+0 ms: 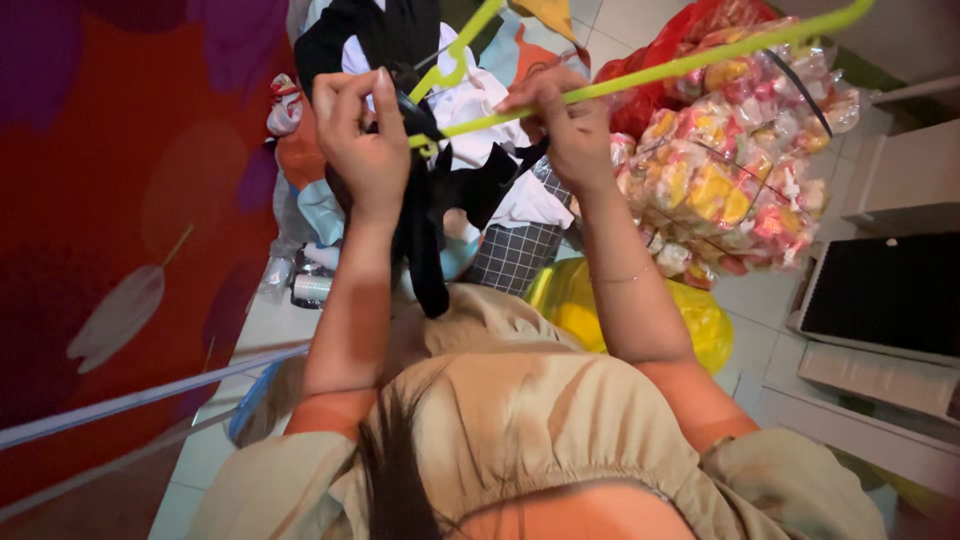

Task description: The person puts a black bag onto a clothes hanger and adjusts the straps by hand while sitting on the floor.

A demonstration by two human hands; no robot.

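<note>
My left hand point(362, 135) is raised in front of me, its fingers closed on a black garment point(428, 205) that hangs down in a strip below it. My right hand point(566, 122) grips the lime-green plastic hanger point(660, 70), whose long bar runs up to the right. The hanger's hook end point(455, 68) sits between both hands, right by the black fabric. More dark and white clothes point(480, 110) lie behind the hands.
A big clear bag of colourful wrapped snacks point(735, 165) hangs at the right, above a yellow bag point(640, 310). A red and purple patterned cloth point(130, 200) fills the left. A pale rod point(150, 395) crosses low left. A dark screen point(890, 290) sits on a white unit.
</note>
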